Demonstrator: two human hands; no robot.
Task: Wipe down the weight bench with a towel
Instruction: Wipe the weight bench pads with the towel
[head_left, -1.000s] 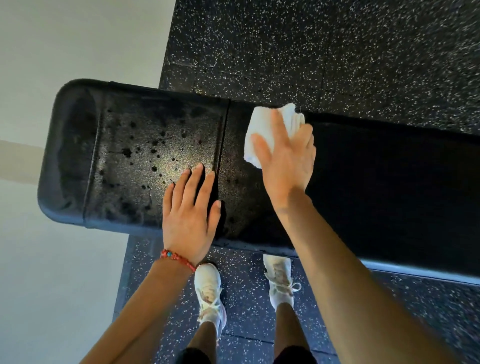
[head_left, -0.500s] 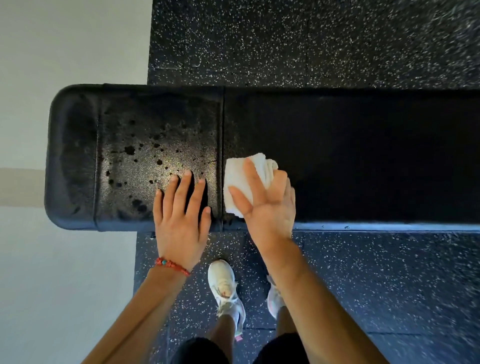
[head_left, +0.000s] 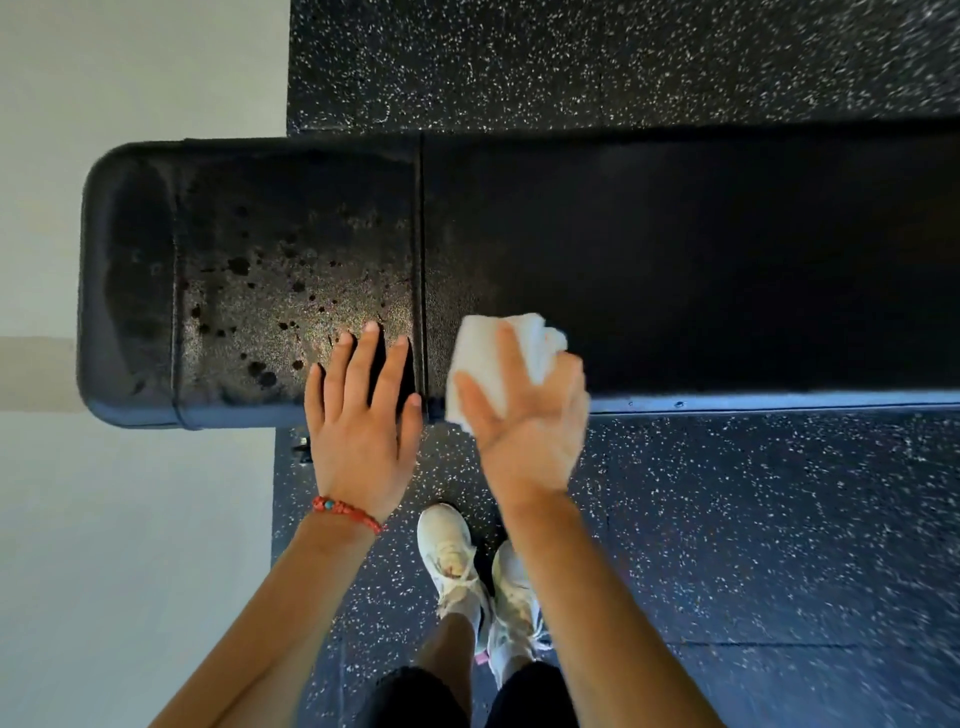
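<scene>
A black padded weight bench (head_left: 675, 249) runs across the view, with a seam near its middle. Its left section is speckled with dark wet drops and looks worn. My right hand (head_left: 524, 421) presses a folded white towel (head_left: 493, 353) onto the pad's near edge, just right of the seam. My left hand (head_left: 363, 410) lies flat with fingers spread on the near edge of the left section, beside the seam, holding nothing. A red bead bracelet (head_left: 347, 512) circles my left wrist.
Black rubber flooring with white flecks (head_left: 727, 519) lies under and around the bench. A pale smooth floor (head_left: 104, 545) begins at the left, where the bench end overhangs it. My white sneakers (head_left: 452, 556) stand close to the bench's near side.
My right hand drew the towel from the pad's far edge toward the near edge, staying just right of the seam. My left hand has stayed planted in the same spot.
</scene>
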